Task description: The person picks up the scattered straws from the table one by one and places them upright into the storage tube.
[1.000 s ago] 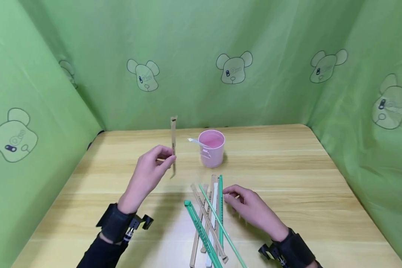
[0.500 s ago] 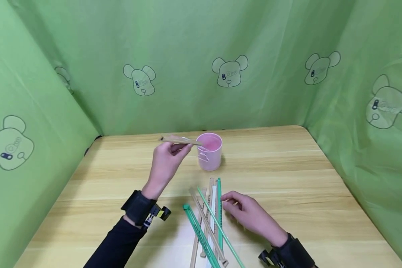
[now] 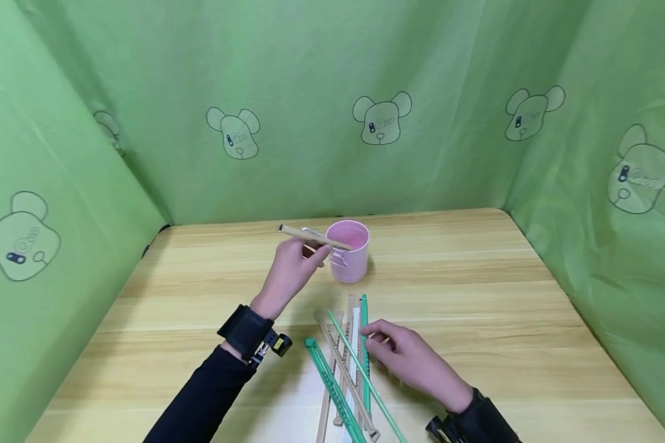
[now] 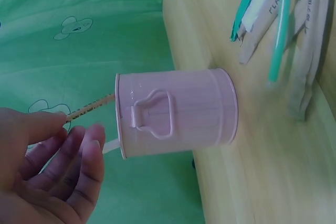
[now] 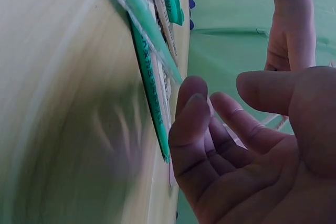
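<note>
My left hand [image 3: 286,272] pinches a brown paper-wrapped straw [image 3: 299,232] between thumb and fingertips. Tilted, the straw has its far end at the mouth of a small pink bucket [image 3: 350,266]. A white stick-like piece [image 4: 111,146] also leans out of the bucket, partly behind the left hand. My right hand [image 3: 412,358] hovers with loosely curled fingers beside a green wrapped straw [image 3: 364,314] at the pile's right edge; nothing is held in it. In the right wrist view, thumb and fingers [image 5: 191,129] stand apart.
In front of the bucket lies a crossed pile with brown wrapped straws [image 3: 346,369], a wide green packet [image 3: 332,384], a thin green straw [image 3: 379,400] and a white one. Green curtains [image 3: 310,172] close off the wooden table's [image 3: 476,271] back and sides.
My left hand has moved right to the bucket, turning its straw from upright to nearly level, with its end now over the rim. The right hand has barely shifted.
</note>
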`<state>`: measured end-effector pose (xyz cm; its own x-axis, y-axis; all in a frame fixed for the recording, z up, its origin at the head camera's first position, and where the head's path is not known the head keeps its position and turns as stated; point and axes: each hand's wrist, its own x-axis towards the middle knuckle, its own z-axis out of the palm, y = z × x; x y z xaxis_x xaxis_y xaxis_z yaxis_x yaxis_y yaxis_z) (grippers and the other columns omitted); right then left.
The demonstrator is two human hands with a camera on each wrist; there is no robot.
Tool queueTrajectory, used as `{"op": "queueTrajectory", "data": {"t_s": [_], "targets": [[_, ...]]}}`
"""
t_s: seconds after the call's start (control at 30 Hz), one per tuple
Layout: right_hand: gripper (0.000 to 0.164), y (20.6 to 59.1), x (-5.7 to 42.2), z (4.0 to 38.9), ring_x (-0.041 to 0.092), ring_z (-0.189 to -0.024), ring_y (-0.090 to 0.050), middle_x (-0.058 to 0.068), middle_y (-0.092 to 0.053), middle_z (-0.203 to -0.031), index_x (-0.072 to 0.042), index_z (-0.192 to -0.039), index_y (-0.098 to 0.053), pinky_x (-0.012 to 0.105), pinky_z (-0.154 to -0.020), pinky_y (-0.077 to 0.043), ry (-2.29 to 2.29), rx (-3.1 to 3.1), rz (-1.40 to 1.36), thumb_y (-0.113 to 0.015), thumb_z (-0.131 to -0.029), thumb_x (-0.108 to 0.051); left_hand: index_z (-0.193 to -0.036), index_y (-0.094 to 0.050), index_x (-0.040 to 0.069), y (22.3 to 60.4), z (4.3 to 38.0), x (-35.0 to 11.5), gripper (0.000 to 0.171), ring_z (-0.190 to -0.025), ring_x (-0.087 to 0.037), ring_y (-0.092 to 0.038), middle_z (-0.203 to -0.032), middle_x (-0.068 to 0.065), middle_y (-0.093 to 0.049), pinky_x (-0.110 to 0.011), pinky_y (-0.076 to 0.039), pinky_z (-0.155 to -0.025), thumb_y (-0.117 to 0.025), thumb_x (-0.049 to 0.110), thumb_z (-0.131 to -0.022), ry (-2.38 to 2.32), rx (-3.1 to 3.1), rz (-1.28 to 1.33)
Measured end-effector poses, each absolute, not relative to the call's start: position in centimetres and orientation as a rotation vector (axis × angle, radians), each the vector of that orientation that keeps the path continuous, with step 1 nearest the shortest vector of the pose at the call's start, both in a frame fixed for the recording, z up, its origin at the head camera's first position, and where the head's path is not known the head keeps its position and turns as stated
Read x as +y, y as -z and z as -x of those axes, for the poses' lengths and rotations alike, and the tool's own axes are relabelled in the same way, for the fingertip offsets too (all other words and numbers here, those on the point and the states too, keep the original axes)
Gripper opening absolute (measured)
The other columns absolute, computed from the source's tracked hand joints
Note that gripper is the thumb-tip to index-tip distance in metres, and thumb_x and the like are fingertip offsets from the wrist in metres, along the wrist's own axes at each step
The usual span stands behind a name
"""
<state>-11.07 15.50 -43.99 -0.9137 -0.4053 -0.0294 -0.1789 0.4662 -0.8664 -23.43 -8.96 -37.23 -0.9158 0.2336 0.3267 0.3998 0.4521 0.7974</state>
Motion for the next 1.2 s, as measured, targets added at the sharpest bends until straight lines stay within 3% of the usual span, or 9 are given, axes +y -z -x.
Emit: {"op": "queueTrajectory", "data": {"t_s": [0.3,0.5,0.87,1.1,1.2], "targets": [[0.027,44.4,15.0,11.0,0.014,-0.091,-0.065,-0.001,-0.071,-0.109,-0.007,-0.132,-0.069,0.03,-0.077,-0.055,1.384,2.482,0.558,-0.061,-0.111,-0.023,-0.106,-0.076,0.002,37.2,23.7,-7.8,0.017,-0.066,-0.016,-0.065,-0.09,-0.005,-0.072,-0.033,-0.056,-0.058,-0.065,0.016,-0.106,1.332,-2.606,0.512],[0.028,44.9,14.9,10.9,0.013,-0.088,-0.065,-0.003,-0.07,-0.105,-0.006,-0.131,-0.068,0.029,-0.076,-0.056,1.385,2.486,0.566,-0.063,-0.109,-0.023,-0.106,-0.077,0.005,37.1,23.6,-7.9,0.025,-0.066,-0.017,-0.062,-0.083,-0.004,-0.069,-0.034,-0.051,-0.056,-0.067,0.028,-0.107,1.291,-2.653,0.504],[0.04,45.7,14.0,10.0,0.008,-0.071,-0.051,-0.002,-0.059,-0.086,-0.007,-0.12,-0.064,0.027,-0.065,-0.045,1.274,2.586,0.512,-0.087,-0.091,-0.023,-0.088,-0.071,0.016,37.3,22.0,-10.0,0.038,-0.067,-0.02,-0.063,-0.078,0.0,-0.069,-0.039,-0.053,-0.061,-0.066,0.05,-0.105,1.314,-2.681,0.463],[0.037,45.6,13.6,9.8,0.005,-0.066,-0.051,-0.009,-0.057,-0.078,-0.004,-0.126,-0.064,0.026,-0.061,-0.045,1.182,2.657,0.515,-0.079,-0.093,-0.008,-0.085,-0.069,0.017,38.5,19.0,-12.2,0.033,-0.066,-0.017,-0.062,-0.075,0.004,-0.066,-0.034,-0.051,-0.059,-0.061,0.037,-0.11,1.282,-2.8,0.455],[0.036,45.4,13.9,9.9,0.007,-0.068,-0.052,-0.008,-0.058,-0.08,-0.002,-0.128,-0.066,0.026,-0.062,-0.045,1.205,2.636,0.469,-0.077,-0.095,-0.009,-0.087,-0.07,0.018,39.4,17.5,-13.0,0.029,-0.064,-0.015,-0.06,-0.076,0.005,-0.066,-0.031,-0.049,-0.055,-0.062,0.032,-0.11,1.285,-2.865,0.45]]}}
